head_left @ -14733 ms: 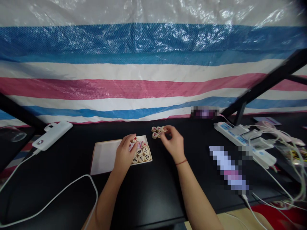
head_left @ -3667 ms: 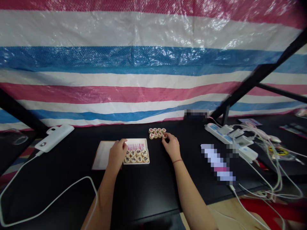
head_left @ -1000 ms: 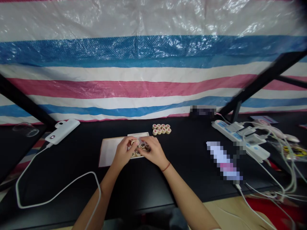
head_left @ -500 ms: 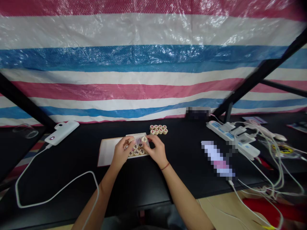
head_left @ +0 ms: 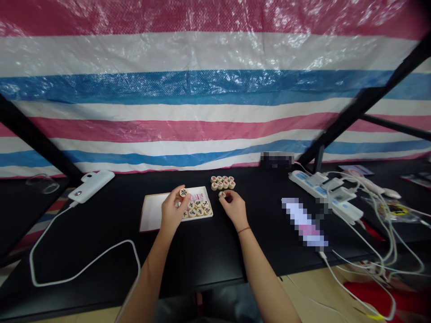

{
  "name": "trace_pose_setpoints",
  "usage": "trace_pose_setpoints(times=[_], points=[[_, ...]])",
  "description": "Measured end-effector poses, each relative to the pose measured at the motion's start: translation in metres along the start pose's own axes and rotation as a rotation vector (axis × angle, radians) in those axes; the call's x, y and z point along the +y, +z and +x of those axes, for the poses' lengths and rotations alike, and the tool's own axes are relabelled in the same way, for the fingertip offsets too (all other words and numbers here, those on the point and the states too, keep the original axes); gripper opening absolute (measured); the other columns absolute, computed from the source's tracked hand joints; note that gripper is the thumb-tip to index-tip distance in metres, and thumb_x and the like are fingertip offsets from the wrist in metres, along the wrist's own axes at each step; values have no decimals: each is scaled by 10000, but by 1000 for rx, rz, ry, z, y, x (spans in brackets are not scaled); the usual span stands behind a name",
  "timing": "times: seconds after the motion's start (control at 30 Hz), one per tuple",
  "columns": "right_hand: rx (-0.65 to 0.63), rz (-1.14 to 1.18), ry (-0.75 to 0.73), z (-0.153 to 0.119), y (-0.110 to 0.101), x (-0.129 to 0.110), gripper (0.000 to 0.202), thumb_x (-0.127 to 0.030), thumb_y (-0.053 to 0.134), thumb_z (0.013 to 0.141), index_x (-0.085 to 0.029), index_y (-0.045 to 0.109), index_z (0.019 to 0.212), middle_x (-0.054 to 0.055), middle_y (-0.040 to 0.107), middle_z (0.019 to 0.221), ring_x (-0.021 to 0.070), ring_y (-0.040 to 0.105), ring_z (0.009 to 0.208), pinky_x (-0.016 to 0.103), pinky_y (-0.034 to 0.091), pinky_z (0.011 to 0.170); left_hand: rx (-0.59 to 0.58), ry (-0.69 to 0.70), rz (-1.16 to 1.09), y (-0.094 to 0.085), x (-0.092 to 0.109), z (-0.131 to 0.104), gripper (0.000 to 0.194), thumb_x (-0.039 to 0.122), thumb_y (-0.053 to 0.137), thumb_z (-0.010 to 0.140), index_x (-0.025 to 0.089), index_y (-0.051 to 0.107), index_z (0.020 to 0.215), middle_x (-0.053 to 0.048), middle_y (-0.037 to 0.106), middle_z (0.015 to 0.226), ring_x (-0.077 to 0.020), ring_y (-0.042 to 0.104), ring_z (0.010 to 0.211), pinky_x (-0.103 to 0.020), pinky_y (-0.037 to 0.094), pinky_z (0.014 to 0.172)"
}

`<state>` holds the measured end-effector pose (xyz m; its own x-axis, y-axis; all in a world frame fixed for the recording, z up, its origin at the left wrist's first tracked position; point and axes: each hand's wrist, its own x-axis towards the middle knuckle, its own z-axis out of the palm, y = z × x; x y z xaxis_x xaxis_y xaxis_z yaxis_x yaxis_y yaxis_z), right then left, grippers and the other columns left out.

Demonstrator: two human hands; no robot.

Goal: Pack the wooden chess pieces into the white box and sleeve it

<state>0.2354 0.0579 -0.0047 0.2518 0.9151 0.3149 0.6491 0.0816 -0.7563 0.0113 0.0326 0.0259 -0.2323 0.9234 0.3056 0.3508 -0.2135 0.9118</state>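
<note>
Between thumb and fingers, my left hand (head_left: 173, 210) grips a round Chinese chess piece (head_left: 183, 192) with a dark character, held over the white box (head_left: 206, 192). Several more dark-marked pieces (head_left: 199, 211) lie in rows in the near part of that box. To the right of the box, my right hand (head_left: 235, 209) pinches another dark-marked chess piece (head_left: 222, 194), low over the black table or touching it; I cannot tell which. Just behind it sit several red-marked pieces (head_left: 222, 182) in two short rows.
The box's lid (head_left: 153, 213) lies open to the left. A white power bank (head_left: 91, 185) with a cable stands at the far left. On the right are a power strip (head_left: 326, 195), tangled white cables and a blurred-out device (head_left: 305, 222). Striped sheeting (head_left: 188, 128) hangs behind.
My right hand has carried a chess piece from the box rightward, close to the red-marked pieces. My left hand stays over the box, its piece now showing its face.
</note>
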Motion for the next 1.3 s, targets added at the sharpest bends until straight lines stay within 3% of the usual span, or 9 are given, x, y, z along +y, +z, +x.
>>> trace_pose_setpoints(times=[0.2, 0.4, 0.53, 0.7, 0.83, 0.93, 1.1, 1.3], points=[[-66, -98, -94, 0, 9, 7, 287, -384, 548, 816, -159, 681, 934, 71, 671, 852, 188, 590, 736, 296, 444, 685, -41, 242, 235, -8, 3, -5, 302, 433, 621, 836, 211, 673, 1035, 8, 632, 713, -127, 599, 655, -237, 508, 691], [-61, -185, -133, 3, 11, 2, 302, -377, 536, 871, -160, 697, 1006, 71, 648, 842, 194, 591, 787, 309, 444, 750, -45, 446, 316, -11, -5, -2, 285, 426, 603, 877, 207, 649, 1055, 12, 607, 721, -125, 591, 652, -231, 502, 666], [-15, 57, -201, -4, 6, -15, 308, -388, 525, 892, -158, 677, 1030, 52, 637, 791, 175, 573, 720, 298, 465, 707, -114, 484, 340, -7, -4, -5, 262, 390, 573, 908, 213, 627, 1093, 9, 621, 748, -129, 613, 681, -238, 513, 699], [-165, 328, -429, -22, 9, -47, 249, -395, 673, 804, -205, 674, 965, 43, 686, 869, 163, 599, 729, 304, 505, 729, -217, 531, 381, -1, -5, -9, 221, 283, 549, 918, 217, 616, 1118, -14, 660, 813, -155, 638, 749, -267, 532, 744], [-197, 366, -463, -31, 15, -62, 197, -353, 685, 792, -208, 689, 925, 44, 702, 855, 177, 643, 782, 309, 525, 752, -228, 560, 371, 3, -10, -11, 228, 214, 522, 917, 223, 612, 1126, -31, 685, 886, -170, 654, 815, -288, 541, 779], [-169, 325, -426, -28, 15, -57, 196, -328, 638, 819, -209, 690, 967, 53, 714, 899, 179, 651, 795, 317, 530, 778, -237, 550, 370, 3, -9, -10, 257, 253, 541, 920, 227, 592, 1170, -33, 684, 891, -177, 655, 830, -302, 539, 792], [-15, 83, -243, -12, 11, -30, 303, -284, 563, 840, -186, 640, 1116, 72, 701, 932, 189, 627, 775, 335, 511, 785, -205, 533, 379, -3, -6, -7, 309, 341, 568, 919, 219, 573, 1203, -27, 665, 849, -170, 643, 800, -303, 524, 783], [-61, -111, -293, -3, 12, -11, 245, -208, 516, 835, -183, 668, 1026, 84, 696, 926, 243, 591, 878, 364, 484, 819, -186, 491, 350, -8, -4, -5, 237, 305, 545, 924, 209, 603, 1134, -18, 659, 826, -158, 640, 782, -285, 518, 765]])
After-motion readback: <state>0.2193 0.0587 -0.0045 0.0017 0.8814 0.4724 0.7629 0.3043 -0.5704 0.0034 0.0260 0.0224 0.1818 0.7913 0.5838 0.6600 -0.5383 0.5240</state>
